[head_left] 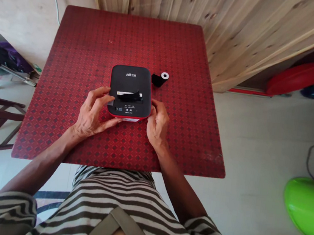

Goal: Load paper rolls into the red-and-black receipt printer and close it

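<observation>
A small black receipt printer (pixel 132 82) with a red rim lies flat on the table, its logo upside down to me. From the slot in its top a short black strip (pixel 131 96) sticks out. My left hand (pixel 91 115) grips the printer's left side, fingertips at the edge and thumb along the front. A small greyish tab (pixel 110 103) shows under those fingertips; I cannot make out what it is. My right hand (pixel 157 125) is closed around the right front corner, fingers curled. Just beyond the printer's right side rests a black roll (pixel 158 80) with a white core end.
The red patterned table (pixel 82 47) stands against a wooden plank wall (pixel 171 1). A wooden chair (pixel 0 113) is at the left. On the floor to the right is a bright green plastic object (pixel 306 208); a red one (pixel 302 78) lies farther back.
</observation>
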`<state>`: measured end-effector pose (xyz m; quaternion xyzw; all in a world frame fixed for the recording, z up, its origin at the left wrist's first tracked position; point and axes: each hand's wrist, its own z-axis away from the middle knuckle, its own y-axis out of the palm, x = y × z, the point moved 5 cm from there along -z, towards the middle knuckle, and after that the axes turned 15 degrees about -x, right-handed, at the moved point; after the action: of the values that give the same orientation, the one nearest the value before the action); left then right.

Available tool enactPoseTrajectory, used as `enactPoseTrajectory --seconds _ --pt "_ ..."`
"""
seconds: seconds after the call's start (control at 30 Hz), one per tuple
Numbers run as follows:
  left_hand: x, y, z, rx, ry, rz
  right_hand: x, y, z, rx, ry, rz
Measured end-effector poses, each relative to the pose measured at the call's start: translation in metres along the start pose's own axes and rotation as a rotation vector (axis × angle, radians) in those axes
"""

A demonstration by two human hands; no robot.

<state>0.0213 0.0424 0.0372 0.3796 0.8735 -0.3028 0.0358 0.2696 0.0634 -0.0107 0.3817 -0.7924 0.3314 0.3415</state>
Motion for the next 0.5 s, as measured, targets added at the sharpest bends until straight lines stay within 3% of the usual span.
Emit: enactPoseTrajectory --seconds 0.17,0.5 --pt "0.0005 0.0003 0.0008 -0.004 0.027 -0.003 -0.0025 0.0069 -0.0018 0.097 0.015 -0.008" --pt "0.0009 -0.0005 0.0028 -0.058 0.064 -0.029 -0.0028 0.0103 -0.0007 0.103 0.033 -0.013"
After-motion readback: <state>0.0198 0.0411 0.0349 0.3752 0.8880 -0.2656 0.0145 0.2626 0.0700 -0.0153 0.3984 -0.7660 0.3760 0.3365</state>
